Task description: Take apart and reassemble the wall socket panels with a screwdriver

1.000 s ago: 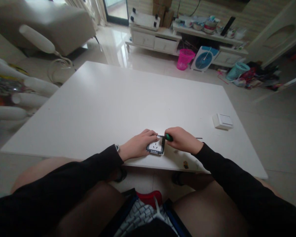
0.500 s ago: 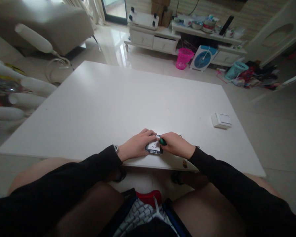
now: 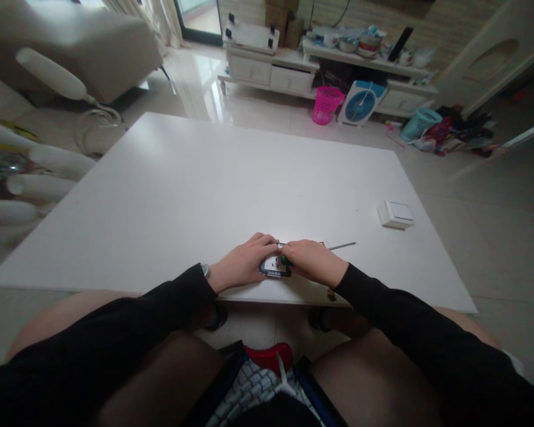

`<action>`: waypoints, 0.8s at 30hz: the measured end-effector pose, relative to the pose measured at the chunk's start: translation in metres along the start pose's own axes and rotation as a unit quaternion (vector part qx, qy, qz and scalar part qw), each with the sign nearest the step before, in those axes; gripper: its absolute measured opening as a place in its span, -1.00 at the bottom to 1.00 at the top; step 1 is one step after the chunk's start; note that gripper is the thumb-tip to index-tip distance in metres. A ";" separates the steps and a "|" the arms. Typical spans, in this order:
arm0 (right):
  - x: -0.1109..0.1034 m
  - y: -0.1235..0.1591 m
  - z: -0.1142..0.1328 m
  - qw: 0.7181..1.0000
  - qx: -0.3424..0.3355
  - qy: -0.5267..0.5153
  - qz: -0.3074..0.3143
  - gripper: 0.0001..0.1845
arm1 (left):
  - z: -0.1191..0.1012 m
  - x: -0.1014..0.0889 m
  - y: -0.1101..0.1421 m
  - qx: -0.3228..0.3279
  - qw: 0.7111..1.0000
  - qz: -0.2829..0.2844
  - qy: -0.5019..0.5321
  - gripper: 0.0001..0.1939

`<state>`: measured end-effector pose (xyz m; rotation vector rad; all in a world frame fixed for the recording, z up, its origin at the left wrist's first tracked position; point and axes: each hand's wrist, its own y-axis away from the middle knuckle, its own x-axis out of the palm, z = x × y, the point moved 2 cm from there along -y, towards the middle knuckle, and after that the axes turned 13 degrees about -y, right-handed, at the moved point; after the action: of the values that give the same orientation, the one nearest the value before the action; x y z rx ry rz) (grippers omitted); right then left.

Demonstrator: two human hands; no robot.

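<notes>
A white wall socket [image 3: 273, 263] with a dark frame lies on the table near the front edge. My left hand [image 3: 244, 261] grips it from the left, thumb and fingers closed at its edge. My right hand [image 3: 309, 260] is closed round the green handle [image 3: 286, 260] of a screwdriver, just over the socket's right side. The screwdriver's thin metal shaft [image 3: 343, 245] sticks out to the right beyond the hand, pointing away from the socket. What the right fingertips touch on the socket is hidden.
A white switch box [image 3: 395, 214] stands on the right of the white table [image 3: 222, 178]. A small brownish thing [image 3: 331, 295] lies by the front edge, and part of something shows behind the right hand. White chairs [image 3: 48, 187] stand left; a pink basket [image 3: 327, 105] and a fan [image 3: 362, 104] beyond.
The right hand has turned, so the screwdriver's shaft now shows clearly to the right and less of the green handle shows. The left hand keeps its place on the socket. The view has shifted slightly.
</notes>
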<state>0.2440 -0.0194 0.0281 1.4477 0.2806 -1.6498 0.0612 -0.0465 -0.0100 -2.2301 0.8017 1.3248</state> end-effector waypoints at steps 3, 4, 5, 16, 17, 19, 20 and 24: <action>0.001 0.000 0.002 0.999 -0.019 0.027 0.002 -0.80 | 0.000 0.000 0.000 -0.003 1.000 0.002 0.003 -0.51; 0.002 0.000 0.002 0.999 -0.027 0.036 0.003 -0.79 | 0.000 0.000 0.000 -0.004 1.000 0.002 0.003 -0.51; 0.003 0.000 0.001 0.998 -0.036 0.045 0.005 -0.79 | 0.000 0.000 0.000 -0.004 1.000 0.002 0.002 -0.51; -0.009 0.001 -0.007 0.996 -0.088 -0.017 0.027 -0.81 | 0.001 0.003 0.002 -0.005 1.000 -0.004 -0.005 -0.49; -0.011 0.001 -0.008 0.996 -0.080 -0.029 0.018 -0.83 | 0.002 0.003 0.002 -0.004 1.000 -0.006 -0.007 -0.48; -0.013 0.001 -0.011 0.998 -0.052 -0.045 -0.004 -0.88 | 0.002 0.003 0.002 0.000 1.000 -0.008 -0.012 -0.47; -0.013 0.001 -0.012 0.998 -0.036 -0.051 -0.013 -0.91 | 0.002 0.003 0.002 0.002 1.000 -0.008 -0.013 -0.48; -0.005 -0.001 -0.017 0.997 0.006 -0.075 -0.021 -0.94 | 0.001 0.002 0.002 0.003 1.000 -0.009 -0.013 -0.50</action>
<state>0.2543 -0.0056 0.0272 1.3276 0.2176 -1.7865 0.0598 -0.0482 -0.0128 -2.2060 0.7734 1.3391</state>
